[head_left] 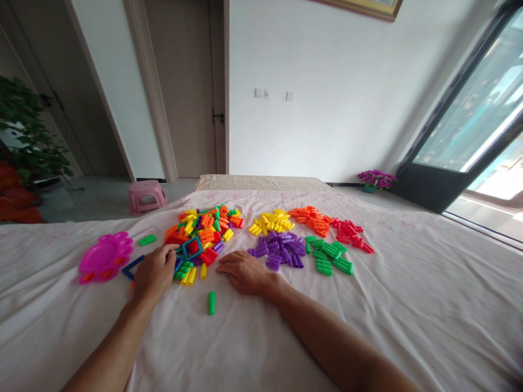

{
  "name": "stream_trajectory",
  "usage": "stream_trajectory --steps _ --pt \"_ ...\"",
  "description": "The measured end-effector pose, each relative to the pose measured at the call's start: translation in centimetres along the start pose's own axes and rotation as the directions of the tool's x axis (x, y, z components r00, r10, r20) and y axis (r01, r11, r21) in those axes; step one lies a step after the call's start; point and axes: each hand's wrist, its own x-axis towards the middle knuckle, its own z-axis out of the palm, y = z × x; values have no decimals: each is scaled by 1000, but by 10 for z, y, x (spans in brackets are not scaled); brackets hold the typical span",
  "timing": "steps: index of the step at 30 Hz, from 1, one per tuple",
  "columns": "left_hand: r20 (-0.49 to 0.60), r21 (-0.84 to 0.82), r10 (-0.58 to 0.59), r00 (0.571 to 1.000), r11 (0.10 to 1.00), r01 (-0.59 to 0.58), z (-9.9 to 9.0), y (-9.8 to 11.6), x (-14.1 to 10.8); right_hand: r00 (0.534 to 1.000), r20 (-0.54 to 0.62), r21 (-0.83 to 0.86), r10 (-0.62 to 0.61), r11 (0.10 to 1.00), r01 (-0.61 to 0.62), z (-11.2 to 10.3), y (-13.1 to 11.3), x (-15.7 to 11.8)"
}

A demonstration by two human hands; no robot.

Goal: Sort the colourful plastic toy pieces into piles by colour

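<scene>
Left arm (110, 337): bare, reaching forward and slanting inward from the lower left.
Left hand (154, 273): back upward, fingers bent toward the right, grip unclear.
Right arm (327, 337): bare, stretching diagonally inward from the lower right.
Right hand (244, 272): palm down, fingers loosely curved, pointing left.
Both hands: apart, roughly level.

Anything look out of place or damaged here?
Two strays: one green piece alone on the cloth, nearer the camera than the mixed pile; another green piece beside the pink tray. Both sit apart from the green pile. No visible damage.
</scene>
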Motion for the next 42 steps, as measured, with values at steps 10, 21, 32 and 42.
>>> stream_trajectory --steps 10,21,32,42 --pt "-16 4 5 1000 1000 -5 0 0 -1 1000 -18 -4 -1 1000 1 1 -1 0" --pt "-10 4 11 1000 1000 -11 0 0 -1 999 -43 1 -18 1000 18 -6 -3 0" --pt "-12 10 15 1000 1000 -15 0 0 0 963 78 34 -257 966 255 2 -22 3" --pt "-11 9 5 1000 1000 -5 1 0 -1 948 64 132 -311 945 301 2 -28 5"
